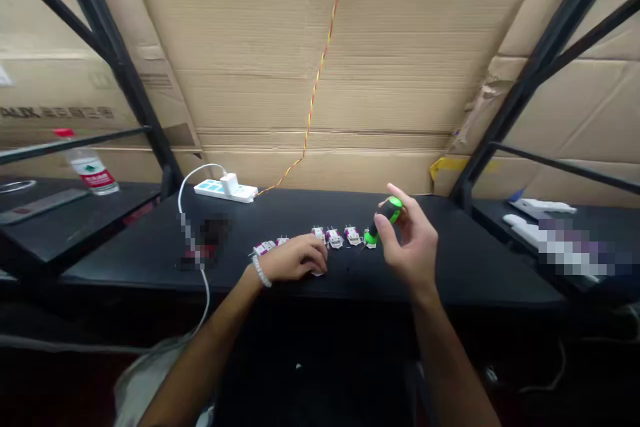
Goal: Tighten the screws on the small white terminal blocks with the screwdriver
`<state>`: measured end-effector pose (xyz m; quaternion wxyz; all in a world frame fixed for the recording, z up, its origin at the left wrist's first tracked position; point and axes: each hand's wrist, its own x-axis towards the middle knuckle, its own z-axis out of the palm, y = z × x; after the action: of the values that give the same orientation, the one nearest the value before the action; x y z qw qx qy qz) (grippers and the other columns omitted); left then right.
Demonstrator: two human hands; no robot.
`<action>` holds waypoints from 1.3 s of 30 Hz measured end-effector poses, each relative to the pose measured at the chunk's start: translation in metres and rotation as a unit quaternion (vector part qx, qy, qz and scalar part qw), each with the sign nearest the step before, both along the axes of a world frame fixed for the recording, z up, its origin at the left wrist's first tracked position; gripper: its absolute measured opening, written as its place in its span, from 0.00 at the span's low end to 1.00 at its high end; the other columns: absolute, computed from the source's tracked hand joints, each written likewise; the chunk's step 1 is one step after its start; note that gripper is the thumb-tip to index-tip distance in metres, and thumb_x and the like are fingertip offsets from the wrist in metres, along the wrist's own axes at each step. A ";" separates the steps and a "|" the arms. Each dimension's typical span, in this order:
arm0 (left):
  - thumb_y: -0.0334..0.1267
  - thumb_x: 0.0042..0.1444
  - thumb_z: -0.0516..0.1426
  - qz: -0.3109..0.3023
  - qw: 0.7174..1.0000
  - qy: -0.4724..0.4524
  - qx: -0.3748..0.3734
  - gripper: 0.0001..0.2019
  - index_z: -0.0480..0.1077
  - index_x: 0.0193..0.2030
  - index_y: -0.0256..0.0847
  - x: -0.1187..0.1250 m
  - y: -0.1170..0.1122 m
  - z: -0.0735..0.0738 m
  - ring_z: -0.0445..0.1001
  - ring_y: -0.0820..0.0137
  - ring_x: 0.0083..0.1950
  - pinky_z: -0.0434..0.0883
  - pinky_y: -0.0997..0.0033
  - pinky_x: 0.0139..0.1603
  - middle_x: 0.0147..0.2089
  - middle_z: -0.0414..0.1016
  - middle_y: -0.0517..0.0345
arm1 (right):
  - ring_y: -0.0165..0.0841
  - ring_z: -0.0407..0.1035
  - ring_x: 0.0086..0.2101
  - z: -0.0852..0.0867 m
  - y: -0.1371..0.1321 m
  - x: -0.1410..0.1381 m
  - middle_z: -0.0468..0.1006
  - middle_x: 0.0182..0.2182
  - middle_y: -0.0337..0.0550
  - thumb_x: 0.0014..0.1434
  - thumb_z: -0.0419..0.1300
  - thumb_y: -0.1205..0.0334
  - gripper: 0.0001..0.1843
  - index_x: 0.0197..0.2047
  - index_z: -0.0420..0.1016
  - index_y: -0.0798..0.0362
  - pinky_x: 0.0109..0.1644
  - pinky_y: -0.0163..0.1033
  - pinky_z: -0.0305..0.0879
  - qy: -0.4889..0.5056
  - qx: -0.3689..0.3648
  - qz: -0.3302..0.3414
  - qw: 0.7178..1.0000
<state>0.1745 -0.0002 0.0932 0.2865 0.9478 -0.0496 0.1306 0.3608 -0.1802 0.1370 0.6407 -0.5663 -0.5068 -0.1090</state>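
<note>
My right hand [413, 240] is raised over the black table [450, 260] and grips a screwdriver [383, 218] with a black and green handle, its tip pointing down and left. A row of several small white and purple parts [343, 236] lies on the table just left of the screwdriver. Over the left end of that row my left hand [295, 257] rests on the table, fingers curled around one small white part [317, 272]. A white bead bracelet [261, 271] circles my left wrist.
A white power strip [225, 189] with a plugged charger and white cable lies at the table's back left. A red-yellow twisted wire [315, 87] hangs down the cardboard wall. A water bottle [90, 167] stands on the left shelf. White devices [535, 210] lie on the right shelf.
</note>
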 end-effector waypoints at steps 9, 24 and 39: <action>0.32 0.71 0.57 -0.007 1.000 0.015 0.001 0.12 0.80 0.37 0.41 0.001 0.000 -0.001 0.76 0.63 0.52 0.71 0.66 0.59 0.47 0.79 0.51 | 0.42 0.77 0.45 0.001 -0.001 -0.001 0.79 0.48 0.49 0.67 0.64 0.56 0.27 0.68 0.73 0.47 0.52 0.51 0.79 -0.003 -0.006 -0.002 1.000; 0.36 0.72 0.58 0.004 0.999 -0.020 0.025 0.11 0.80 0.38 0.41 0.011 -0.013 -0.007 0.76 0.64 0.49 0.69 0.66 0.56 0.45 0.78 0.52 | 0.42 0.77 0.45 0.000 0.000 0.001 0.79 0.49 0.48 0.67 0.65 0.56 0.27 0.67 0.73 0.47 0.53 0.50 0.78 -0.005 -0.003 -0.001 1.000; 0.29 0.73 0.52 0.038 0.999 -0.034 0.017 0.14 0.79 0.51 0.42 0.004 -0.001 -0.004 0.78 0.63 0.56 0.70 0.61 0.62 0.52 0.83 0.51 | 0.42 0.78 0.45 0.001 -0.001 0.001 0.80 0.48 0.48 0.67 0.65 0.57 0.26 0.67 0.74 0.47 0.51 0.49 0.78 0.001 0.006 -0.001 1.000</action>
<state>0.1785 -0.0010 0.0891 0.2634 0.9488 -0.0256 0.1725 0.3615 -0.1810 0.1382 0.6446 -0.5629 -0.5051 -0.1119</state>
